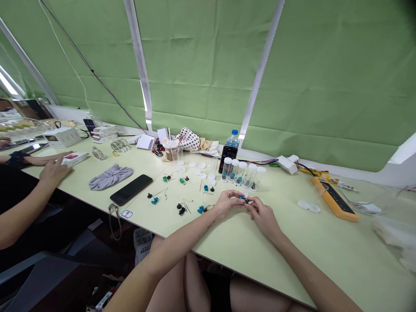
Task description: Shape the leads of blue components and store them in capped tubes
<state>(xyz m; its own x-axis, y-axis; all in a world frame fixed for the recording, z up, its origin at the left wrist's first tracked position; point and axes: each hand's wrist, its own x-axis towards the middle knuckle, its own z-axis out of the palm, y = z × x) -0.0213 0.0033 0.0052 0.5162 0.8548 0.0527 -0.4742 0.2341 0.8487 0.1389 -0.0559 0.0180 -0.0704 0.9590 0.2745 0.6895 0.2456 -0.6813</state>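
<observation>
My left hand [228, 203] and my right hand [264, 216] meet above the table, fingertips pinched round one small blue-and-black knobbed part [243, 199]. The fingers cover much of it, and its exact kind is too small to make out. Just behind them stand several clear tubes [239, 172] with white caps, some with blue pieces inside. Left of my hands lie small groups of like parts: a blue piece [200, 209], a black piece [181, 210], another blue piece [155, 200] and a green piece [181, 180], with thin bent metal pins beside them.
Loose white caps [203, 176] lie behind the parts. A phone with a lit timer [228, 156] leans against a water bottle [233, 138]. A dark phone [131, 189] and grey cloth band [111, 177] lie left; an orange power strip [336, 200] lies right. Another person's hand [54, 172] handles a box at far left.
</observation>
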